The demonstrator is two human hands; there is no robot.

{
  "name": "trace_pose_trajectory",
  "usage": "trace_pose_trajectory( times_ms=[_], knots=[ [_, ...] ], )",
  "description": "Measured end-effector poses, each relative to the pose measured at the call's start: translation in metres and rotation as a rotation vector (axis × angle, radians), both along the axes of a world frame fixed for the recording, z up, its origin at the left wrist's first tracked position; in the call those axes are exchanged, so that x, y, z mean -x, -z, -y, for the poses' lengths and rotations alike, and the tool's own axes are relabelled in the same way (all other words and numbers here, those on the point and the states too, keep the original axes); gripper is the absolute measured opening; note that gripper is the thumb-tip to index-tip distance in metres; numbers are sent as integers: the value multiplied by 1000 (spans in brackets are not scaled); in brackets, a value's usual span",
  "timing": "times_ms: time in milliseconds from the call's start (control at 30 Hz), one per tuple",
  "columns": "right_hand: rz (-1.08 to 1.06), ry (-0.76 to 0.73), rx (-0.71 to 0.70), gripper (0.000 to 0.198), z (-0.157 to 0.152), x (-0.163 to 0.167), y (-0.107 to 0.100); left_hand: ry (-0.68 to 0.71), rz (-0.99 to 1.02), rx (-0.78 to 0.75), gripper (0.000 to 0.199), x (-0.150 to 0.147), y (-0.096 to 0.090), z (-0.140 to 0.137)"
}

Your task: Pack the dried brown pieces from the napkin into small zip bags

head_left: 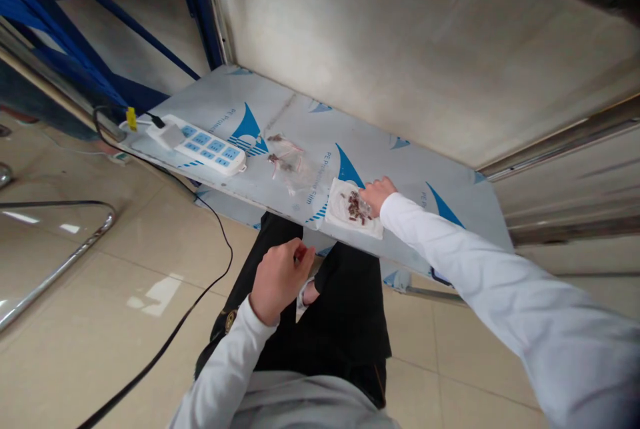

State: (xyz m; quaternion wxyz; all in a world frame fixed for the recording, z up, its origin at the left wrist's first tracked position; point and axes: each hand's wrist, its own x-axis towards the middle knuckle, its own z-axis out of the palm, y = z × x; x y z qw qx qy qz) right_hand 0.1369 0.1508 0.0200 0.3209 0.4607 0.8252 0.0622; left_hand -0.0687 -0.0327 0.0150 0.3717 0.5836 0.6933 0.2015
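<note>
My right hand is at the right edge of a white tray-like sheet, with its fingers closed beside a heap of small reddish-brown pieces. Something clear shows by these fingertips, too blurred to name. My left hand hangs in front of the shelf edge, above my lap, its fingers curled in. A dark spot shows between its thumb and fingers; whether it is an object or shadow I cannot tell. Left of the white sheet lie several clear plastic bags, some with dark contents.
A white power strip with a plugged-in adapter lies on the film-covered metal shelf. Its black cable runs down across the floor. A blue frame stands at left, and a pale panel rises behind the shelf.
</note>
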Motion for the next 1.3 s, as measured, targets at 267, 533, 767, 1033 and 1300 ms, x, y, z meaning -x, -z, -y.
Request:
trace_pose_trajectory(
  times_ms=[267,533,767,1033,1300],
  knots=[
    [-39,-1,-96,42,-2,13,-22,-40,62,12,29,8,9,3],
    [-676,16,-36,69,-17,89,6,-88,139,16,29,15,19,2],
    [-828,93,-164,51,-65,140,15,-129,136,66,30,22,29,4],
    [-684,319,-71,15,-113,170,48,-204,178,20,30,35,30,6],
    [-796,364,-101,14,-124,159,49,-255,209,44,32,49,32,5]
  ],
)
